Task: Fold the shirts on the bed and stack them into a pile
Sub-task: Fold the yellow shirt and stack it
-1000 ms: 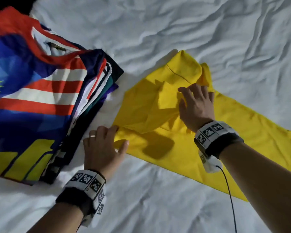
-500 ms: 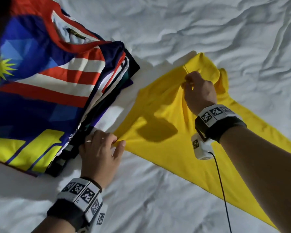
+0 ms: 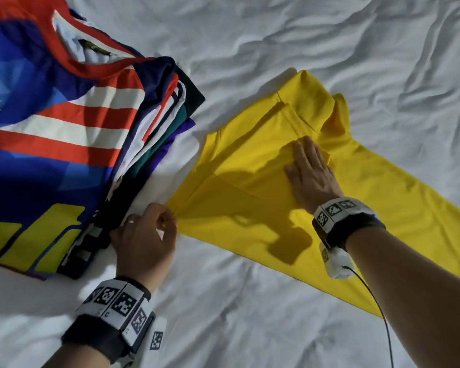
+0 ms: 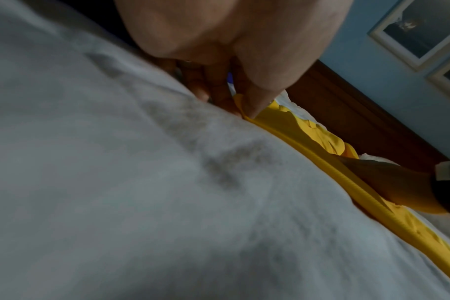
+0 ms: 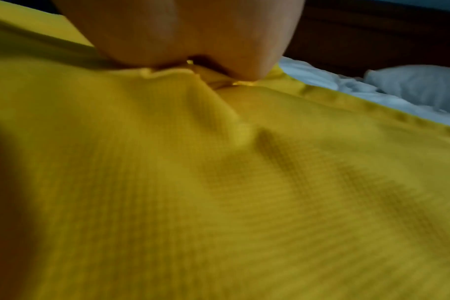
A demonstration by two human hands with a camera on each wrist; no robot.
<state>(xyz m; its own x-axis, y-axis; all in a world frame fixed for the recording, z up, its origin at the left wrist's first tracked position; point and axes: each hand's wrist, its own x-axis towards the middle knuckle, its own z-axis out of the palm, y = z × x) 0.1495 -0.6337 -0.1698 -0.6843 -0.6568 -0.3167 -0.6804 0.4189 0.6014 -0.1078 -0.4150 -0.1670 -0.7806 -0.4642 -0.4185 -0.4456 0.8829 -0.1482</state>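
Yellow shirt (image 3: 263, 208) lies partly folded on the white bedsheet (image 3: 276, 35), right of the stack. Fabric is a fine knit with a smooth, matte surface; one sleeve is folded inward over the body, forming a diagonal flap. The sheet is heavily wrinkled.

Left hand (image 3: 144, 243) pinches the near-left corner of the yellow shirt between thumb and curled fingers. Right hand (image 3: 308, 171) lies flat, fingers straight and together, pressing the folded sleeve area near the collar.

The pile of folded shirts (image 3: 64, 142) sits at left, just beside the yellow shirt but apart from it. The top one is glossy, printed in blue, with red and white stripes and yellow blocks; layered edges of those below show on its right side.

Left wrist view alone shows a dark wooden headboard (image 4: 360, 113) and framed pictures (image 4: 424, 30) on a blue wall. Right wrist view, blurred, shows the knit's ribbed weave and a pillow (image 5: 419, 85).
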